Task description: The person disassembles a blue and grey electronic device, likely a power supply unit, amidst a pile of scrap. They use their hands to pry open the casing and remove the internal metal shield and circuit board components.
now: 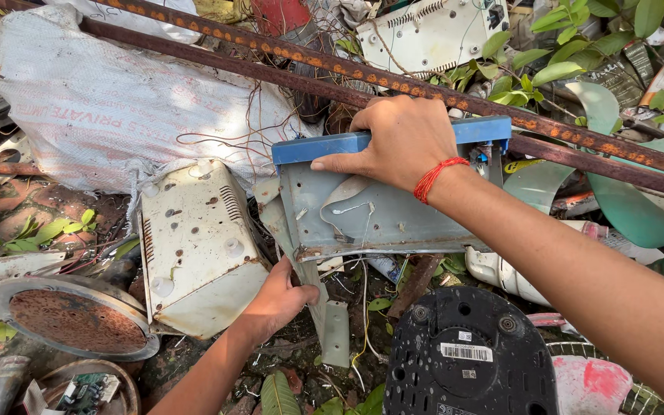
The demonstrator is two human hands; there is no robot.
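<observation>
Your right hand [401, 142] lies over the top edge of a grey metal chassis [378, 215] with a blue front strip [324, 146]. The fingers are bent over the blue strip and the thumb points to the left, so this hand is gripping the chassis from above. A red thread bracelet [438, 178] is around this wrist.

Your left hand [280, 296] is lower, under the left bottom corner of the chassis. Its fingers are closed around a bent grey metal panel [324, 307] that hangs down from the chassis.

The chassis stands tilted in the middle of a scrap heap and leans against two long rusty iron bars [332, 73] that run across behind it. White wires [347, 211] lie on its grey face.

Just beside it on the left lies a dirty white metal box [197, 246] with vent slots. Behind that box is a white woven sack [101, 107]. At the lower left you see a rusty round pan [74, 319]. Below the chassis on the right lies a black round appliance base [470, 353], near your right forearm. Green leaves [578, 38] grow at the upper right.
</observation>
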